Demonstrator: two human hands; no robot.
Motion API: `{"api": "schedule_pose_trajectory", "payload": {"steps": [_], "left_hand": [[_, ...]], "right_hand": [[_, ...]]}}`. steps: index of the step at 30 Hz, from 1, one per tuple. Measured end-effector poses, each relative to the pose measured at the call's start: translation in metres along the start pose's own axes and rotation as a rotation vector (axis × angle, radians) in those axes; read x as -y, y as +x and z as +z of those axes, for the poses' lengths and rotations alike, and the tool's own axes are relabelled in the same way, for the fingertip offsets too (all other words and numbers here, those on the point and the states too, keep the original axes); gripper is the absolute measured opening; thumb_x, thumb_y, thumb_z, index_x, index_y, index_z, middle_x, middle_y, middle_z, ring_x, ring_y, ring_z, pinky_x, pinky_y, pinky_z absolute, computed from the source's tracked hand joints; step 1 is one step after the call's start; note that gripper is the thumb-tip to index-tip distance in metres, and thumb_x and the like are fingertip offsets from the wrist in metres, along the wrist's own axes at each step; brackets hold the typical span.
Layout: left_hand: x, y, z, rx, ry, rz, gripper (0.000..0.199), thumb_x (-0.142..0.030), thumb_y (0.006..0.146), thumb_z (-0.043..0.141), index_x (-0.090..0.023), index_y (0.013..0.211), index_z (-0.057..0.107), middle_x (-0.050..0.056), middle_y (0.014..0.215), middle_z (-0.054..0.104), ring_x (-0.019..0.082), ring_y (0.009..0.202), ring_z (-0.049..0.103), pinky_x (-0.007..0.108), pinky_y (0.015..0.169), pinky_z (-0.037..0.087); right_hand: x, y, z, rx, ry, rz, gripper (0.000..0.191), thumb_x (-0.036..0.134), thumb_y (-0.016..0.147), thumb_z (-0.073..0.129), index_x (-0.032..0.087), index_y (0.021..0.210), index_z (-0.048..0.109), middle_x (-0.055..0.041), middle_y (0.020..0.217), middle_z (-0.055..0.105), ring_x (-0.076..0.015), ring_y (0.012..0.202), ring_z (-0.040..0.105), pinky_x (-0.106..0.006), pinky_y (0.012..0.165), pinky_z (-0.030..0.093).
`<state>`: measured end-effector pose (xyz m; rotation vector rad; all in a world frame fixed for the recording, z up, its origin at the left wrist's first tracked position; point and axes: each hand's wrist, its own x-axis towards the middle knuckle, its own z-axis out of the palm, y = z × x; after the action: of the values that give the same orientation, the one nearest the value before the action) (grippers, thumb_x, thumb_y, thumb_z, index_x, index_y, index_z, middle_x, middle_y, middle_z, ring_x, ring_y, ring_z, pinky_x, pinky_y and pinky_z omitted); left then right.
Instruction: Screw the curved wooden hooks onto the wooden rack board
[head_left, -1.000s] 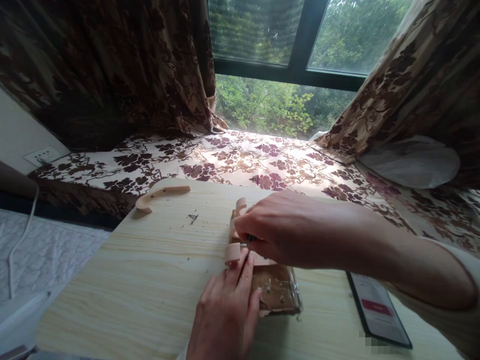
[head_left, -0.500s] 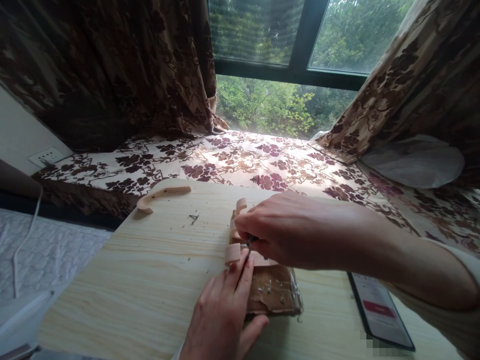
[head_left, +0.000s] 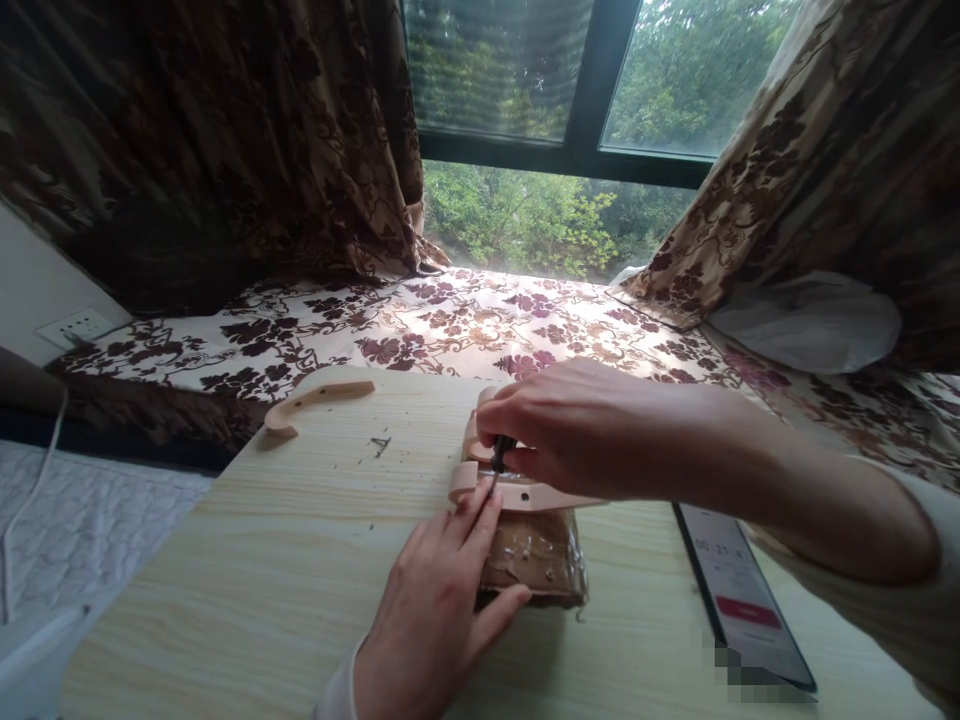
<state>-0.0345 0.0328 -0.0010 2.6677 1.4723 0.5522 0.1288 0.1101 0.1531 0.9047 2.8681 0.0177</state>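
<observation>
My right hand (head_left: pixel 536 425) is closed around the dark handle of a screwdriver (head_left: pixel 501 452). The screwdriver stands nearly upright, its tip down at a pale wooden hook (head_left: pixel 551 496). Around that tip rest the outstretched index and middle fingers of my left hand (head_left: pixel 435 605), on the hook's left part; its thumb is spread over the block below. A dark hole shows in the hook, right of the tip. Under the hook lies a brown block wrapped in clear tape (head_left: pixel 536 555). Another wooden hook (head_left: pixel 471 437) lies behind, partly hidden by my right hand. Any screw under the tip is hidden.
A loose wooden hook (head_left: pixel 319 400) with two dark holes lies at the table's far left. Several screws (head_left: pixel 381 445) and dark crumbs are scattered nearby. A phone (head_left: pixel 746 600) showing a timer lies at the right. Behind the wooden table (head_left: pixel 247 570) is a patterned window seat (head_left: pixel 465 320).
My right hand has lifted slightly and the screwdriver's handle shows more. The hook's dark hole is more exposed. My left fingers stay on the hook, and the whole view has shifted a little.
</observation>
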Motion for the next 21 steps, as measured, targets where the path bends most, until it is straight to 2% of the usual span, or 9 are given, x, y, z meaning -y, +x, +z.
{"api": "schedule_pose_trajectory", "payload": {"steps": [5, 9, 11, 14, 17, 21], "left_hand": [[-0.0045, -0.0031, 0.0079, -0.060, 0.017, -0.023, 0.061, -0.040, 0.087, 0.052, -0.012, 0.138, 0.034, 0.014, 0.138, 0.046, 0.030, 0.116, 0.053, 0.043, 0.088, 0.049], [-0.0052, -0.0022, 0.0081, -0.053, 0.023, -0.040, 0.057, -0.035, 0.087, 0.051, -0.013, 0.137, 0.036, 0.014, 0.137, 0.047, 0.030, 0.115, 0.053, 0.043, 0.089, 0.048], [-0.0055, -0.0019, 0.0075, -0.039, 0.023, -0.044, 0.057, -0.034, 0.087, 0.051, -0.013, 0.137, 0.036, 0.015, 0.136, 0.048, 0.030, 0.113, 0.054, 0.043, 0.089, 0.049], [-0.0060, -0.0021, 0.0074, -0.033, 0.015, -0.043, 0.058, -0.033, 0.086, 0.051, -0.012, 0.138, 0.035, 0.016, 0.135, 0.049, 0.030, 0.113, 0.054, 0.044, 0.088, 0.049], [-0.0062, -0.0024, 0.0082, -0.046, 0.008, -0.045, 0.058, -0.031, 0.086, 0.052, -0.012, 0.138, 0.035, 0.015, 0.135, 0.049, 0.030, 0.114, 0.054, 0.044, 0.089, 0.049], [-0.0059, -0.0021, 0.0087, -0.053, 0.009, -0.043, 0.056, -0.030, 0.085, 0.053, -0.011, 0.136, 0.038, 0.016, 0.135, 0.048, 0.030, 0.115, 0.053, 0.044, 0.089, 0.049]], "right_hand": [[-0.0003, 0.0008, 0.0060, -0.038, -0.011, -0.050, 0.014, 0.017, 0.086, 0.048, 0.016, 0.079, 0.060, -0.0023, 0.067, 0.061, -0.0098, 0.052, 0.038, -0.027, 0.049, 0.022], [0.0024, 0.0010, 0.0067, -0.051, -0.035, 0.026, 0.021, 0.024, 0.088, 0.045, 0.015, 0.079, 0.061, -0.0014, 0.058, 0.056, -0.0092, 0.045, 0.031, -0.028, 0.046, 0.018], [0.0034, 0.0007, 0.0034, -0.030, -0.026, 0.033, 0.018, 0.022, 0.087, 0.047, 0.015, 0.079, 0.062, -0.0012, 0.057, 0.056, -0.0091, 0.046, 0.032, -0.027, 0.047, 0.020], [0.0028, 0.0009, -0.0001, 0.011, 0.023, -0.036, 0.014, 0.016, 0.083, 0.050, 0.016, 0.077, 0.062, -0.0010, 0.062, 0.058, -0.0090, 0.050, 0.037, -0.026, 0.050, 0.024], [0.0011, 0.0031, 0.0023, -0.002, 0.038, -0.089, 0.016, 0.015, 0.083, 0.047, 0.016, 0.076, 0.061, -0.0010, 0.064, 0.058, -0.0091, 0.050, 0.035, -0.026, 0.048, 0.023], [0.0004, 0.0066, 0.0078, -0.026, 0.001, -0.004, 0.021, 0.021, 0.085, 0.043, 0.016, 0.077, 0.061, -0.0027, 0.063, 0.058, -0.0102, 0.049, 0.033, -0.027, 0.046, 0.021]]}}
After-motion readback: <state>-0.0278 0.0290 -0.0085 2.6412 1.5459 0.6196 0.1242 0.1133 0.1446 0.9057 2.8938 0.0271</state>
